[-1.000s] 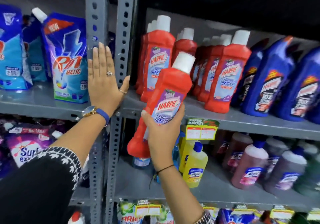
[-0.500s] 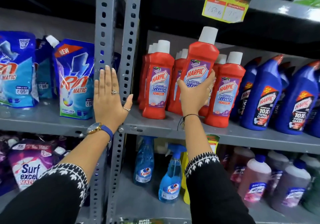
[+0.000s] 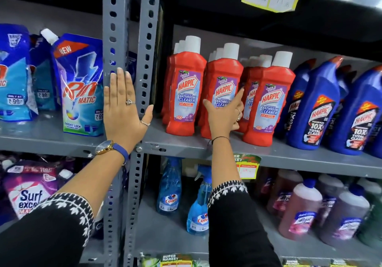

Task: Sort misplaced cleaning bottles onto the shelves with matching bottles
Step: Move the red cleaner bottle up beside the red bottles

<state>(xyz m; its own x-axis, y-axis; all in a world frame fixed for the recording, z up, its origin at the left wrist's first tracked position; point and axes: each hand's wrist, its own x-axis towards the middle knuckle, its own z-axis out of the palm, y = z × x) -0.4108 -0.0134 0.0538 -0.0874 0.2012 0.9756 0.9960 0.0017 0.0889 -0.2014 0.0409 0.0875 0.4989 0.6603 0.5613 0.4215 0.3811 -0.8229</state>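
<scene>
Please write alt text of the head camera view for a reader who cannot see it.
A right hand rests on a red Harpic bottle standing among matching red bottles on a grey shelf. The left hand lies flat on the shelf upright. Blue Harpic bottles stand to the right.

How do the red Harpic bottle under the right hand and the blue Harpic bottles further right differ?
The red Harpic bottle has a straight white cap; the blue Harpic bottles have angled necks with red tips. The red one's label is purple and reads Bathroom Cleaner; the blue ones' is dark and reads 10X Total Clean. The right hand touches the red one only. Both stand upright on one shelf.
</scene>
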